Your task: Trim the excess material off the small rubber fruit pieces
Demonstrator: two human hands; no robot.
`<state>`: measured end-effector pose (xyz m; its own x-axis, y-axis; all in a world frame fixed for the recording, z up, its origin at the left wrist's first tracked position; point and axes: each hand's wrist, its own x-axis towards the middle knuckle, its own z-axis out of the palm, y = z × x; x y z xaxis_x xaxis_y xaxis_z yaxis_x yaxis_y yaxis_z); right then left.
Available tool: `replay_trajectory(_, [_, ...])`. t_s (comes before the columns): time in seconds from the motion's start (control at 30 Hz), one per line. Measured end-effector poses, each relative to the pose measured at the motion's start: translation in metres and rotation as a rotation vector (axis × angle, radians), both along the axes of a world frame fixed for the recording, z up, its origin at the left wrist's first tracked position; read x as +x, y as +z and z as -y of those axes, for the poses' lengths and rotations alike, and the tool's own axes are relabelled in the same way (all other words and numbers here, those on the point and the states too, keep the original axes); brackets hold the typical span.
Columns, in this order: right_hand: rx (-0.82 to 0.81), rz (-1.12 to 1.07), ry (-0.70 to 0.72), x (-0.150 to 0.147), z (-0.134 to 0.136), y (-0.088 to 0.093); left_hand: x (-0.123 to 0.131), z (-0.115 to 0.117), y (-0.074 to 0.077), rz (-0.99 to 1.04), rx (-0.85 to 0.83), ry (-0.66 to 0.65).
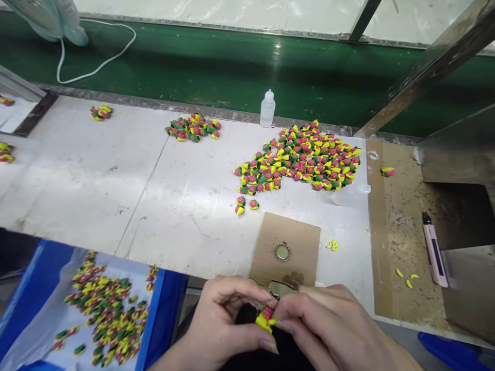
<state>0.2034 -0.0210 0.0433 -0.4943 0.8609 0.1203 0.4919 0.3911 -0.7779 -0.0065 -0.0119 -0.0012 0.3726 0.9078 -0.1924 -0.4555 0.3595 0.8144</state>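
Hands: the left hand [224, 322] and right hand [328, 324] meet just above the dark lap, both nearly closed, fingertips pinching one piece between them.

Held piece: a small moulded charm [266, 319], red on top with yellow below, sits in those fingertips; its material is hard to tell.

Pieces in the tray: a broad, loose spread of matching red, green and yellow charms [108, 309] lies on clear plastic lining inside a blue tray [160, 314], below and left of the hands.

Pieces on the worktop: the largest heap of charms [297, 159] lies mid-worktop, with a smaller heap [192, 128] and a small cluster [101, 112] further left on the white worktop [85, 175].

Just ahead of the hands: a cardboard square [284, 247] carries a round jewelled metal bezel [282, 252].

Further out: a plastic squeeze bottle [267, 109] stands at the worktop's far edge, and a pink utility knife [436, 255] lies to the right near yellow slivers [404, 278].

Count so far: one charm is in the hands; many remain heaped in the tray and on the worktop.
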Motion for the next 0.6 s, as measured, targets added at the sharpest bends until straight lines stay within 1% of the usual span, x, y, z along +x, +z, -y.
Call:
replay_trajectory(0.13, [0.034, 0.057, 0.040, 0.001, -0.002, 0.002, 0.000, 0.002, -0.002, 0.019, -0.046, 0.003])
replay_trajectory(0.27, [0.214, 0.152, 0.083, 0.000, -0.003, -0.003, 0.000, 0.002, -0.003, 0.012, -0.048, 0.002])
replay_trajectory(0.37, [0.370, 0.098, 0.030, -0.002, 0.000, -0.011, 0.001, 0.002, -0.004, 0.019, -0.052, 0.000])
replay_trajectory(0.43, [0.385, 0.026, -0.027, -0.002, 0.003, -0.016, 0.002, 0.003, -0.006, 0.010, -0.049, 0.001])
replay_trajectory(0.53, [0.305, -0.067, -0.073, -0.003, 0.006, -0.021, 0.003, 0.006, -0.009, -0.011, -0.036, -0.002])
replay_trajectory(0.6, [0.282, -0.112, -0.112, -0.003, 0.007, -0.022, 0.002, 0.007, -0.011, -0.011, -0.026, -0.016])
